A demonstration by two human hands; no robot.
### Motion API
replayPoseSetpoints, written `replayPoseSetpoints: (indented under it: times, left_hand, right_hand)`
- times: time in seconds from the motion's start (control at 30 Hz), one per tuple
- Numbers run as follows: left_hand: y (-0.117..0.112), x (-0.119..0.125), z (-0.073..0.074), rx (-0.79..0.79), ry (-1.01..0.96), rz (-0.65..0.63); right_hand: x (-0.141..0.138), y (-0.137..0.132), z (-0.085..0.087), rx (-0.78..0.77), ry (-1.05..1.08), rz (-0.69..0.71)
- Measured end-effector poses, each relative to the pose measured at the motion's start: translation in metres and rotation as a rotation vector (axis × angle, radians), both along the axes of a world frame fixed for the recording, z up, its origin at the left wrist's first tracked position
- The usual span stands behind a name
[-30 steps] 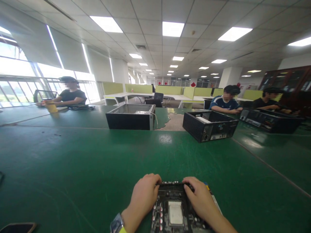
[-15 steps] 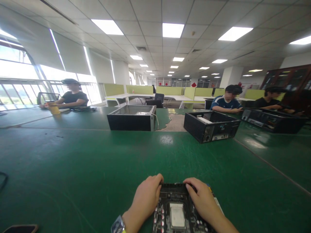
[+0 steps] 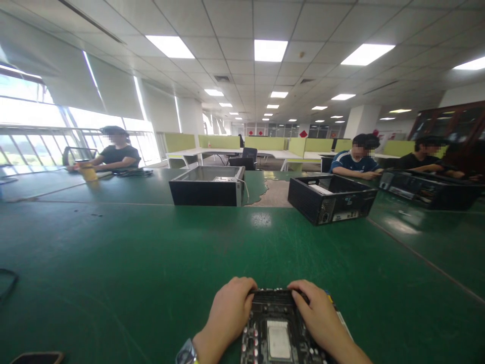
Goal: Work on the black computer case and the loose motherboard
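A dark motherboard [image 3: 265, 314] lies on the green table at the bottom of the head view, with a pale square processor [image 3: 278, 339] in its middle. Curled over its far left corner is my left hand [image 3: 231, 314], thumb and fingers closed at the end of the long black slots [image 3: 273, 294]. My right hand [image 3: 320, 316] grips the far right end of those slots the same way, its wrist crossing the board's right side. Fingertips of both hands are partly hidden behind the far edge. The board's near part is cut off by the frame.
Ahead stand an open black computer case [image 3: 206, 192], a second case [image 3: 331, 199] and a third [image 3: 430, 189] farther right. A dark-rimmed object [image 3: 41, 357] lies bottom left, below a black cable [image 3: 9, 283]. Across the table sit several people [image 3: 117, 151], one near a yellow cup [image 3: 88, 173].
The whole view has shifted slightly down and right. Both hands keep nearly the same hold at the motherboard's far edge.
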State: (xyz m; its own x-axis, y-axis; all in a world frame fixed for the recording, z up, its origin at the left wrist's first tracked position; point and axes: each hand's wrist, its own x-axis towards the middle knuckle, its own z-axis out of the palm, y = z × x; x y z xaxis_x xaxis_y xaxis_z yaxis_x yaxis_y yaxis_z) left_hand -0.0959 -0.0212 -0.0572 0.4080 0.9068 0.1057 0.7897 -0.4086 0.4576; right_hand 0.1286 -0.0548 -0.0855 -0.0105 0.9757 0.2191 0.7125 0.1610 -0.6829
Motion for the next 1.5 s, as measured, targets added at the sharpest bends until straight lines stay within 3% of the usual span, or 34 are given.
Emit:
replayPoseSetpoints:
  times: [1.5]
  left_hand:
    - [0.0015, -0.0010, -0.0019, -0.010, -0.023, 0.024]
  right_hand:
    - [0.0007, 0.0007, -0.0010, -0.004, -0.004, 0.003]
